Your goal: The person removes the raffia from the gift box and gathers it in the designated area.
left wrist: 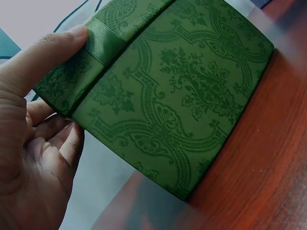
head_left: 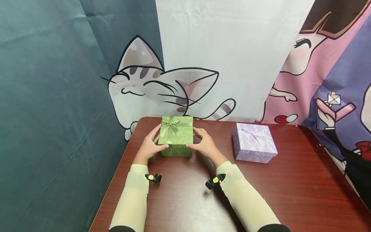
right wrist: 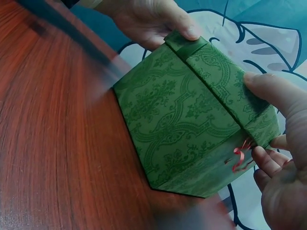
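Note:
A green patterned gift box (head_left: 176, 138) with a ribbon bow on its lid stands on the dark red table (head_left: 179, 199) near the far left. My left hand (head_left: 150, 144) grips the box's left side, thumb on the lid edge (left wrist: 72, 40) and fingers curled behind the side. My right hand (head_left: 204, 142) grips the right side the same way, thumb on the lid (right wrist: 268, 88) and fingers under its rim. A small red ribbon loop (right wrist: 238, 158) shows at the box's right side. In both wrist views the box (left wrist: 177, 91) (right wrist: 192, 124) rests on the table.
A lilac gift box (head_left: 254, 142) with a bow stands on the table to the right of my hands. Cartoon-printed cloth hangs close behind the table (head_left: 174, 87). The table's left edge (head_left: 116, 174) runs near my left sleeve.

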The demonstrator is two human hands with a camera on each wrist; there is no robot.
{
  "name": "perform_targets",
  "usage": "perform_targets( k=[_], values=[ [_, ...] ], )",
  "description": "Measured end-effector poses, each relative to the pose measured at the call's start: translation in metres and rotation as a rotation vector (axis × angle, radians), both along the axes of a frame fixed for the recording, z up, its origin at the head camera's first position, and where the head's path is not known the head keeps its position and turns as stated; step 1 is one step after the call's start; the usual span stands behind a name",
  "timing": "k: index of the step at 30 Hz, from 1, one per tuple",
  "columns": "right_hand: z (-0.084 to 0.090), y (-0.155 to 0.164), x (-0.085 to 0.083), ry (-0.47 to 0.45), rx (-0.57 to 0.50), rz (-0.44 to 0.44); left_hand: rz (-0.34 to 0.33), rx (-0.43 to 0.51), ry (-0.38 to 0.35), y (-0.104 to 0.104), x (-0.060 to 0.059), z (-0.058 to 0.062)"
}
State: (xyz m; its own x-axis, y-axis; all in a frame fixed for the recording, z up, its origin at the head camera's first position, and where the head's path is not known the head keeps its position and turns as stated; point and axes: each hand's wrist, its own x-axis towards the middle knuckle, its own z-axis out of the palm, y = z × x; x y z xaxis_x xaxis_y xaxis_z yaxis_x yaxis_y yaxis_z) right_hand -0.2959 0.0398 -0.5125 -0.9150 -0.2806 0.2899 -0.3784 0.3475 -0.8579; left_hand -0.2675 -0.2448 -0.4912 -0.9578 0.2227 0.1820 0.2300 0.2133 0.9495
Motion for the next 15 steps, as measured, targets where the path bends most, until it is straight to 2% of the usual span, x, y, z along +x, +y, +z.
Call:
perform_targets(
  k=[7, 12, 15],
  values=[
    [0.004, 0.000, 0.002, -0.015, -0.012, 0.001, -0.009, 0.030, 0.045, 0.001, 0.001, 0.005],
    [0.007, 0.000, 0.004, -0.040, -0.037, 0.008, -0.020, 0.126, 0.129, 0.003, 0.002, 0.009],
    [0.010, 0.000, 0.006, -0.049, -0.053, 0.017, -0.020, 0.186, 0.147, 0.004, 0.003, 0.012]
  ],
)
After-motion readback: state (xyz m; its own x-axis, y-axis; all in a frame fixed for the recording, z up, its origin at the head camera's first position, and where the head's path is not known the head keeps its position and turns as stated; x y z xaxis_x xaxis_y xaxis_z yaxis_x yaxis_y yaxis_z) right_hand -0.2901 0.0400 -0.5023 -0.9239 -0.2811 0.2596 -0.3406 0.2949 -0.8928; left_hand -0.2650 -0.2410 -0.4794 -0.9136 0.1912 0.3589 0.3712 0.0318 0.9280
